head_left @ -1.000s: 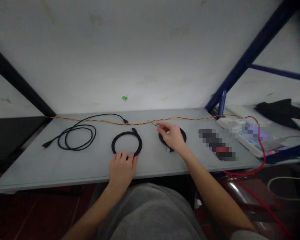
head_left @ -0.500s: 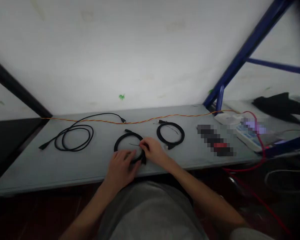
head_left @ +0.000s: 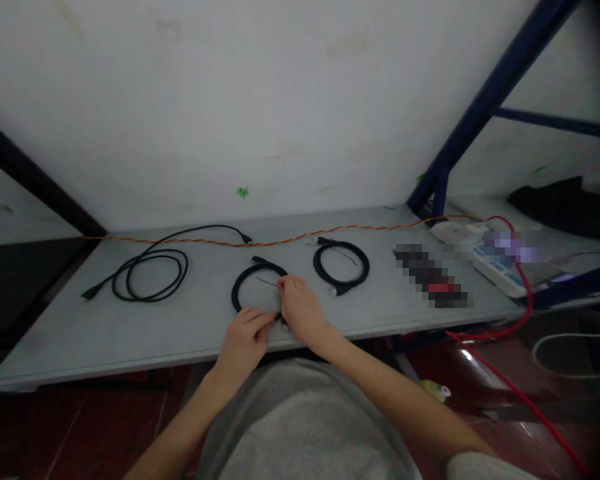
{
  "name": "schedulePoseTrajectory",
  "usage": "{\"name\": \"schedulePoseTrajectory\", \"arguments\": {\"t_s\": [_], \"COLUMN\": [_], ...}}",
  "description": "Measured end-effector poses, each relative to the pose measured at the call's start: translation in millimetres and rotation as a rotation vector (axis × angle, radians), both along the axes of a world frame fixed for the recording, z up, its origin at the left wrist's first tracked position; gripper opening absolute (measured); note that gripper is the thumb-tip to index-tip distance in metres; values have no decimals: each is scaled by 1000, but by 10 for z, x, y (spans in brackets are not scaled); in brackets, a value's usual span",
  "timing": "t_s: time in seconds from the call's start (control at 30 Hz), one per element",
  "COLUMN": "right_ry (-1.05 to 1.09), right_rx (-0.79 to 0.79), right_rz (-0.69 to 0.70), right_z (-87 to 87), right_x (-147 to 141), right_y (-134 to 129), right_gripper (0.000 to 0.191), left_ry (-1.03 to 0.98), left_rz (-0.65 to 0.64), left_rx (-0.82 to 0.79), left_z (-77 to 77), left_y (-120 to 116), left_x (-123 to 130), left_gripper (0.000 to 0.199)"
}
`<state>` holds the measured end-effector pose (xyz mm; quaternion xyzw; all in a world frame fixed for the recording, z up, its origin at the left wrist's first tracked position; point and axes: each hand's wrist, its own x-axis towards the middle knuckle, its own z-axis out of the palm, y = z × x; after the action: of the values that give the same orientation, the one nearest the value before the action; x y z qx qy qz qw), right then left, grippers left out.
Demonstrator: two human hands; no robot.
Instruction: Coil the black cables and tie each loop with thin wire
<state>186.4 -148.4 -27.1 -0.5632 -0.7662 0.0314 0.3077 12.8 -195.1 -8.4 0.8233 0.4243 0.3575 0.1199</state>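
Note:
A coiled black cable (head_left: 235,288) lies near the front edge of the grey table, in front of me. My left hand (head_left: 247,335) is at its near side, thumb and fingers closed together on the cable's lower right. Over the coil's right side, my right hand (head_left: 303,307) pinches a thin black twist tie (head_left: 266,281), whose loose end sticks out leftward across the ring. My right fingers hide part of the coil and one of its ends. A second coiled cable (head_left: 367,267), with a thin tie of its own, rests to the right.
A loosely looped black cable (head_left: 184,277) lies on the table (head_left: 80,333) at left. A red-and-yellow twisted wire (head_left: 300,240) runs along the back. Right are a blurred dark-and-red item (head_left: 430,280), a white power strip (head_left: 500,277), a red cord (head_left: 529,303) and blue frame bars (head_left: 485,110).
My left fingers have gone from spread across the coil to closed on its lower right. My right hand has turned further over the coil's right side, still pinching the tie.

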Motion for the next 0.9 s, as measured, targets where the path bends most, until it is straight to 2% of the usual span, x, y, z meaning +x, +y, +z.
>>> {"name": "schedulePoseTrajectory", "arguments": {"t_s": [0.13,0.23,0.33,0.5,0.6,0.7,0.8,0.9], "right_ry": [-16,-18,-35,-56,-68,-88,-72,-25], "right_rx": [-88,-149,-151,-126,-109,-128,-201,-243], "right_rz": [84,146,149,91,52,-20,-78,-75], "right_z": [64,103,97,80,104,135,165,207], "right_x": [77,143,146,84,19,-72,-124,-92], "right_y": [63,98,98,42,-20,-85,-116,-103], "right_gripper": [28,29,29,29,32,31,28,22], "left_ry": [12,139,200,213,214,166,128,117], "left_rz": [-68,-43,-23,-71,-42,67,162,191], "left_rx": [-79,7,74,29,-13,-74,-109,-105], "left_z": [126,174,126,60,90,96,48,-20], "left_y": [29,104,180,127,3,-103,-142,-133], "left_x": [-60,-213,-406,-551,-440,-213,-11,68], "left_gripper": [22,18,15,26,29,34,37,37]}}
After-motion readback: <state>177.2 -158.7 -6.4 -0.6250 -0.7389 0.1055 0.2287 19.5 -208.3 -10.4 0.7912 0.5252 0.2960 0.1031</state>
